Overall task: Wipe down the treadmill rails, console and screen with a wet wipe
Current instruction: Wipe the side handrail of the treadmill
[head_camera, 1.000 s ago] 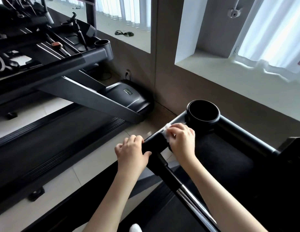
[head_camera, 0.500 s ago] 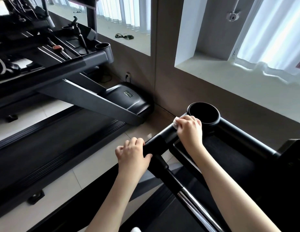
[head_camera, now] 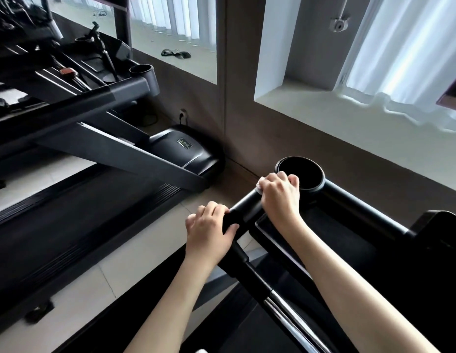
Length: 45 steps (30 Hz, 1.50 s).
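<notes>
Daylight is falling through white curtains [head_camera: 405,59] onto a pale window sill [head_camera: 349,123] in the upper right of the frame. Below it, a little right of the frame's centre, the wet wipe [head_camera: 259,186] is lying pressed onto the top end of the black rail [head_camera: 247,203], where the rail is meeting the round cup holder [head_camera: 321,183]. Only a small white corner of the wipe is showing, at the left edge of the right hand [head_camera: 279,200]. That hand's fingers [head_camera: 285,178] are curling over the wipe and the rail, knuckles up, with the fingertips lying right at the cup holder's rim.

Just below and to the left, the left hand [head_camera: 209,233] is gripping the same rail lower down, its fingers wrapping over the top and its thumb lying across the near side. From there the rail is running toward the bottom of the frame and turning into a chrome bar [head_camera: 283,309]. Right of the right forearm, the console's dark tray [head_camera: 336,233] is lying in shadow.

Pale floor tiles [head_camera: 135,263] are showing between this machine and a second treadmill [head_camera: 99,98], which is filling the upper left, its motor cover [head_camera: 188,151] sitting close to the wall beneath a wall socket [head_camera: 182,116].
</notes>
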{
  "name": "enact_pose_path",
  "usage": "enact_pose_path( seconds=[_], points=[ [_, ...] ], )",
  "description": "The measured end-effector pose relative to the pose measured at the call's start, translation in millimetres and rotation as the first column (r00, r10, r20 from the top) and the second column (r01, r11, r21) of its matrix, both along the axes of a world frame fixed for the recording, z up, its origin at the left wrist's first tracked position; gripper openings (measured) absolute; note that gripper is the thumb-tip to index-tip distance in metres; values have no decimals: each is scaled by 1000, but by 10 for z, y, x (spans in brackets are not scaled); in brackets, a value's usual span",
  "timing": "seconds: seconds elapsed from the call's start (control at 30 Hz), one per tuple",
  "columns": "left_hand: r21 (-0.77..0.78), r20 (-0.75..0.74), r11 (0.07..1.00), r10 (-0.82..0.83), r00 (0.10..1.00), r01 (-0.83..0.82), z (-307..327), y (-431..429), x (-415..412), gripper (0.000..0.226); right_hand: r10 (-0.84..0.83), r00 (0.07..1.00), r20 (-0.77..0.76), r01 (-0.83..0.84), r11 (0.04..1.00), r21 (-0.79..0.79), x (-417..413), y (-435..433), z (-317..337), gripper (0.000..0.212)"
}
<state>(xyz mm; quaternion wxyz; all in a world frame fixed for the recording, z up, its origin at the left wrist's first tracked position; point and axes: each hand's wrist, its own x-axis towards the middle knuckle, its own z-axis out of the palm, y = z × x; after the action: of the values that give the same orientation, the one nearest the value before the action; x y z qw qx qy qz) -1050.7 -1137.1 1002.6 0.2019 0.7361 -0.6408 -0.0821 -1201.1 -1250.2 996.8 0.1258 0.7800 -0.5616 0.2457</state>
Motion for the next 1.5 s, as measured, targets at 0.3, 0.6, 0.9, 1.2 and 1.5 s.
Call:
enact_pose_path(
  seconds=[0.3,0.6,0.9,1.2,1.5],
  points=[
    [-41,-48,999,2,999,-4,-82,-24,20,39,-25,996,81,18,997,80,-51,86,-49,12],
    [-78,-75,997,6,997,-12,-110,-32,14,37,4,930,367,-45,994,102,-31,360,-116,9],
    [-124,-78,992,12,997,-22,-139,-43,-3,35,32,908,418,-92,988,123,-56,552,-177,12],
    [-124,-47,992,14,999,-20,-149,-26,0,34,60,909,412,-127,983,136,-55,588,-214,8],
    [-148,-32,989,4,999,-8,-171,-19,5,35,-122,949,291,92,989,114,-335,473,-256,13]
  ],
)
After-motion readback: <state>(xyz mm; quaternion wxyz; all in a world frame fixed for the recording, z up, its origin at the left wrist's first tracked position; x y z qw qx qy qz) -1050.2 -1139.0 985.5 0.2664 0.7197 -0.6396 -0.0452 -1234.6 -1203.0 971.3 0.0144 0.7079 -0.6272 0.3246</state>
